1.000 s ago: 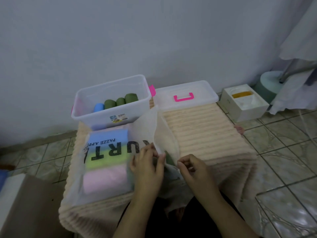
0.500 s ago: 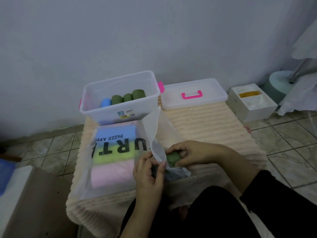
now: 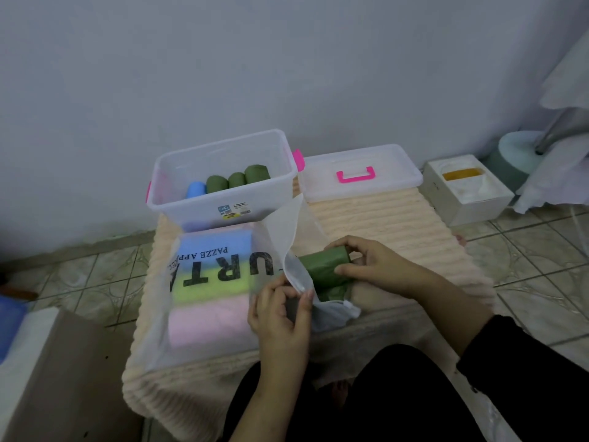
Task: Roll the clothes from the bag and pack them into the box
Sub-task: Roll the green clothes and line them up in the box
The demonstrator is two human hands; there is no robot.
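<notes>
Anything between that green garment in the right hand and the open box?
Only the bag's raised flap stands between the green garment, held by the right hand, and the box. The box top is open.

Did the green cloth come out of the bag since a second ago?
Yes. The right hand has pulled the green cloth mostly out past the bag's opening, toward the bare side of the peach mat.

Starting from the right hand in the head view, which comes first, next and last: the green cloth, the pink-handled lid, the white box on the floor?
1. Green cloth, held in the right hand.
2. Pink-handled lid, behind the hand, by the wall.
3. White box, on the floor, far right.
</notes>
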